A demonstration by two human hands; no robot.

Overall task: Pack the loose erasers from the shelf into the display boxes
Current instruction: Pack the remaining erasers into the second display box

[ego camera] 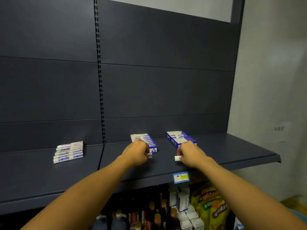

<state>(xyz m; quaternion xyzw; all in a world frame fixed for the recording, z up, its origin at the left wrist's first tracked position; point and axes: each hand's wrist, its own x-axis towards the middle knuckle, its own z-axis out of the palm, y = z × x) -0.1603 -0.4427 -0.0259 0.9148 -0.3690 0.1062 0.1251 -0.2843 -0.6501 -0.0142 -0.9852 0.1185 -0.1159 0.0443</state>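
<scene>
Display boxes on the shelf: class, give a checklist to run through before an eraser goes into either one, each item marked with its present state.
1. Left hand holds an eraser: ok.
2. Right hand holds an eraser: ok.
3. Left display box has room: not ok, looks nearly full.
4. Right display box has room: ok, mostly empty.
5. Loose erasers remain to pack: ok.

Blue-and-white display boxes (180, 139) and white, red-and-blue-labelled erasers (69, 151) sit on a dark grey shelf (232, 151).
</scene>
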